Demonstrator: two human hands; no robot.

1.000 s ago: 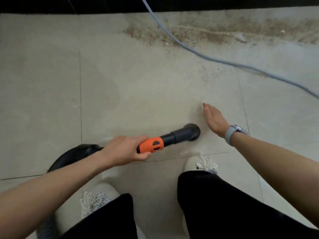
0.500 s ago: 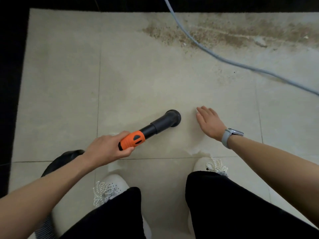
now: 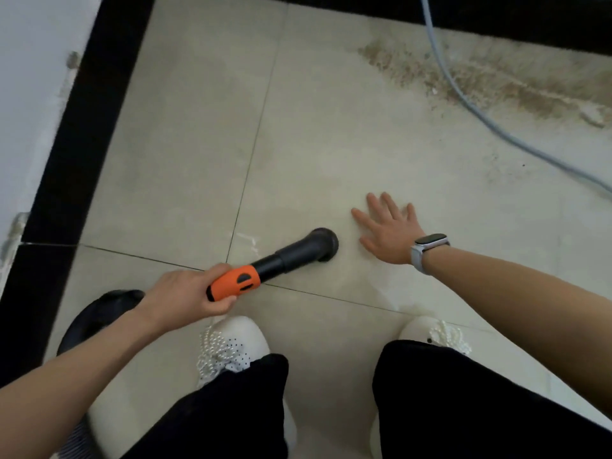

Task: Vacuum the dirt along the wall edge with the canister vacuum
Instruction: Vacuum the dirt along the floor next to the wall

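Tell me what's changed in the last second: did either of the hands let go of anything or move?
The right hand went from edge-on with fingers together to flat with fingers spread, empty throughout. The view swung left, bringing a white wall and its black skirting into sight. Unchanged: the left hand grips the orange handle, the nozzle points at clean tile, and the dirt and grey cable lie untouched.

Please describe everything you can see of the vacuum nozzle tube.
The vacuum nozzle tube is a black, plastic-looking tube in two stepped sections, ending in a round flared mouth that faces the floor tile. Its orange handle is gripped by the left hand. It lies slanted, pointing up-right, short of the dirt.
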